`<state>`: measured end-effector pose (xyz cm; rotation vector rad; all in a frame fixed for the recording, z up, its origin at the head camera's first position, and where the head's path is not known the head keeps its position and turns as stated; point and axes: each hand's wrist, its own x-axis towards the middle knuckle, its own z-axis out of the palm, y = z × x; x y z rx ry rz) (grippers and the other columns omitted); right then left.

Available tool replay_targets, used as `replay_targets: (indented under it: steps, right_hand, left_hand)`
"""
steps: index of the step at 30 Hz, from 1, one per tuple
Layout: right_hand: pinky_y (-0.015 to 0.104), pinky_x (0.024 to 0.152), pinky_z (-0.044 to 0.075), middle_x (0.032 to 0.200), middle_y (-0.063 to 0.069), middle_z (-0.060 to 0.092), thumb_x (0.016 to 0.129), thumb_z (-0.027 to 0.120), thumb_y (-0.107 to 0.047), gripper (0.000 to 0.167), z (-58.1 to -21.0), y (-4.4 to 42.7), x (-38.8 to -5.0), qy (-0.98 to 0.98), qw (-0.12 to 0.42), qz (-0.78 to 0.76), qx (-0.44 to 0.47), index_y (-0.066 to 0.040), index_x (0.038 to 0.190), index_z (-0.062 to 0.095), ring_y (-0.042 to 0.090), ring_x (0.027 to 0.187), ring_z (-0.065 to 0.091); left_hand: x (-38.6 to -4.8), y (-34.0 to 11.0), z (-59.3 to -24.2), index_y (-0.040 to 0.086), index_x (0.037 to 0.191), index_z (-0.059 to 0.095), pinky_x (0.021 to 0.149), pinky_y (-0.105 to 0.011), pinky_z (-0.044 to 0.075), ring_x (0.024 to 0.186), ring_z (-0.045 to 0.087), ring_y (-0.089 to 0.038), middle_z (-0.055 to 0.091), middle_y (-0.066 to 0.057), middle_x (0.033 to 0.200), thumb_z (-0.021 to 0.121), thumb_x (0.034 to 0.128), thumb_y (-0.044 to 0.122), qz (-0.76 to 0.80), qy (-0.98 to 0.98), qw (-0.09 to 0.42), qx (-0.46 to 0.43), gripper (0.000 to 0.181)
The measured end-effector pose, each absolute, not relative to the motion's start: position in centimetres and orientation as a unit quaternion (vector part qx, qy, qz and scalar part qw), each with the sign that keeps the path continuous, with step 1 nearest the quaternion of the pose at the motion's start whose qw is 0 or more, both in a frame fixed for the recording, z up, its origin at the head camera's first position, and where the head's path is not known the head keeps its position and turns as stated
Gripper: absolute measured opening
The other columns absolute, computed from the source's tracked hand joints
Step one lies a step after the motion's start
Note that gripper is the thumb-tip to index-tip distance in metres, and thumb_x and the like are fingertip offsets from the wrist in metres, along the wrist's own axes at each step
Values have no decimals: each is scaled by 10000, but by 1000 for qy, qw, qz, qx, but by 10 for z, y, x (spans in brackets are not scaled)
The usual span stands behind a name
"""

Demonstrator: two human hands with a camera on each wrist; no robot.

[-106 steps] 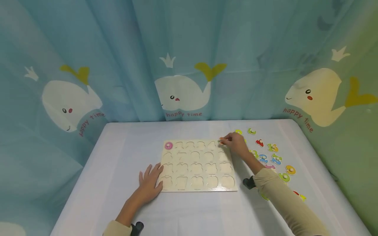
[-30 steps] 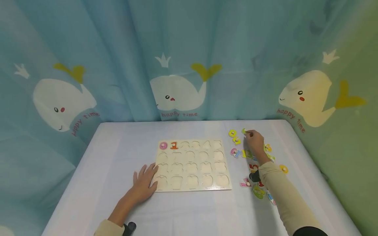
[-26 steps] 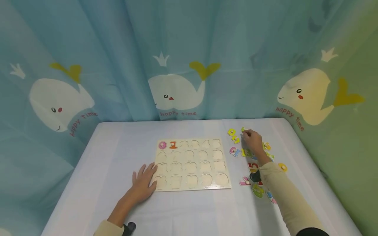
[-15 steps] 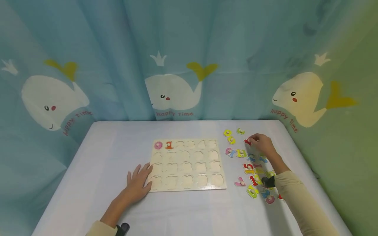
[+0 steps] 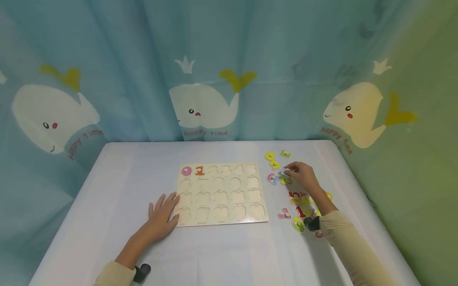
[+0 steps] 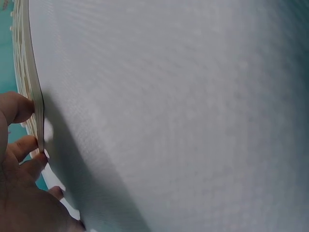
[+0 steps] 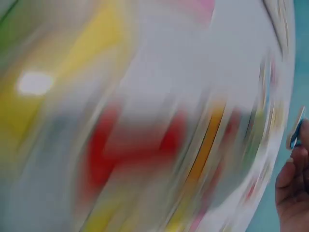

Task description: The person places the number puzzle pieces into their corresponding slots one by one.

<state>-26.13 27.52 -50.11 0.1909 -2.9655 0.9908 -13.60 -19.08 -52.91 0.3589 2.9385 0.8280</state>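
A cream wooden number puzzle board (image 5: 229,204) with rows of cut-out recesses lies on the table. A pink 0 piece (image 5: 187,171) and an orange 1 piece (image 5: 199,171) sit in its top row. My left hand (image 5: 161,218) rests at the board's left edge, fingers spread; the left wrist view shows the fingertips (image 6: 36,145) touching that edge. Right of the board, my right hand (image 5: 302,174) pinches a small blue number piece (image 7: 296,133), held above the other pieces. Most of the blue piece is hidden by the fingers, so its digit cannot be read.
Loose number pieces are scattered right of the board: a yellow 0-like piece (image 5: 270,156), a green piece (image 5: 285,153), a red-orange 15 (image 5: 295,197), a pink piece (image 5: 284,213), a green piece (image 5: 298,224). The right forearm covers some. A curtain (image 5: 143,79) hangs behind the table.
The orange 1, earlier in my right hand, now sits in the board. The right hand went to the green piece, then the red one, and now holds a blue piece. The left hand stays put.
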Motion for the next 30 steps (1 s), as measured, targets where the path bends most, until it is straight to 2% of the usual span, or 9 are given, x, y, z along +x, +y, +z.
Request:
replay_targets:
  steps: [4, 8, 13, 18, 23, 27, 30]
  right_hand:
    - [327, 639, 504, 848, 88, 662, 842, 705, -106, 166, -507, 198, -281, -925, -3, 354, 138, 13, 956, 685, 221, 754, 628]
    - [260, 654, 478, 827, 25, 641, 852, 699, -149, 154, -522, 121, -288, -909, -27, 363, 202, -32, 951, 703, 145, 744, 579]
    - [270, 660, 470, 842, 6, 603, 879, 673, -168, 145, -534, 65, -292, -915, -27, 345, 206, -63, 975, 700, 135, 751, 548]
    - [298, 661, 472, 830, 25, 607, 873, 676, -151, 122, -535, 47, -297, -926, -10, 331, 180, -58, 951, 690, 159, 740, 550]
    - [287, 677, 487, 849, 22, 633, 869, 683, -182, 148, -534, 40, -296, -934, -23, 320, 156, -58, 948, 691, 159, 769, 582]
    - [301, 729, 495, 915, 39, 637, 898, 648, -199, 212, -531, 40, -295, -928, -35, 331, 165, -51, 1043, 687, 173, 838, 592]
    - [336, 744, 497, 957, 73, 640, 942, 585, -180, 254, -525, 55, -295, -914, -21, 370, 166, -35, 1137, 659, 196, 855, 597]
  left_hand:
    - [-140, -195, -527, -16, 1396, 408, 970, -733, 30, 1333, 176, -478, 331, -207, 1461, 568, 880, 135, 263, 957, 34, 121, 561]
    - [-140, -195, -526, -10, 1387, 426, 969, -737, 49, 1331, 195, -475, 349, -198, 1454, 580, 876, 152, 256, 959, 41, 114, 557]
    - [-139, -194, -528, 6, 1392, 427, 976, -733, 53, 1339, 191, -466, 348, -184, 1459, 584, 877, 175, 252, 960, 54, 107, 564]
    - [-138, -192, -529, 8, 1397, 420, 981, -727, 44, 1348, 183, -456, 344, -173, 1465, 578, 880, 176, 253, 960, 59, 106, 566]
    - [-137, -191, -526, -1, 1377, 444, 975, -729, 56, 1338, 205, -460, 369, -179, 1446, 590, 867, 147, 257, 959, 46, 108, 551]
    - [-137, -190, -523, -3, 1369, 454, 979, -727, 64, 1332, 214, -459, 380, -180, 1437, 589, 860, 140, 254, 961, 40, 104, 545]
    - [-137, -191, -523, -3, 1373, 448, 978, -729, 66, 1333, 211, -456, 379, -180, 1437, 584, 866, 140, 253, 961, 42, 101, 544]
